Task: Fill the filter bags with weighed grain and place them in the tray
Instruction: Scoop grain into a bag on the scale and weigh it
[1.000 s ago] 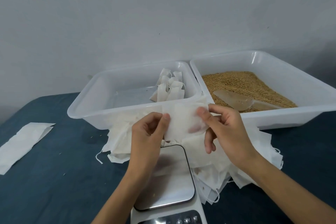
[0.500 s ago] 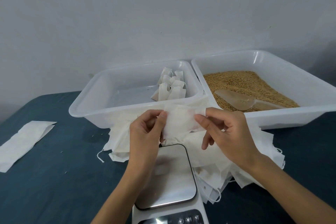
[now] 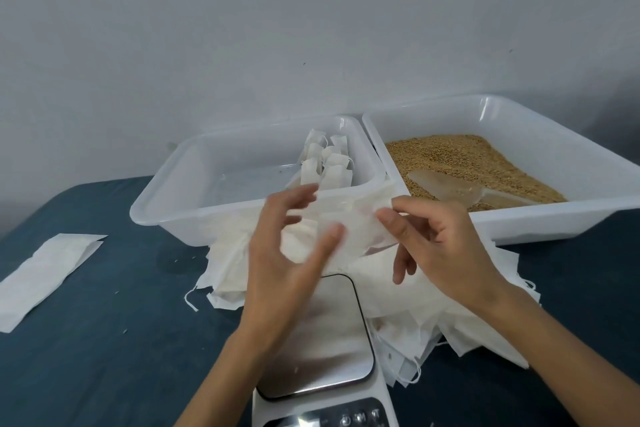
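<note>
- Hands meet over the scale (image 3: 317,336): the right hand (image 3: 446,250) pinches the edge of an empty filter bag (image 3: 349,218) between thumb and forefinger.
- The left hand (image 3: 287,253) has its fingers spread and loosely bent, thumb tip touching the bag's lower edge; its motion blur hides whether the fingers touch the bag.
- The bag is held in the air in front of the tray (image 3: 166,218), above a heap of empty bags (image 3: 433,315) on the bench (image 3: 104,357).
- Filled bags (image 3: 325,166) stand in the tray's far right corner.
- The second tray (image 3: 554,163), just beside it on the right, holds grain (image 3: 460,156) and a clear scoop (image 3: 446,187).
- A flat strip of bags (image 3: 45,270) lies well apart at the left.
</note>
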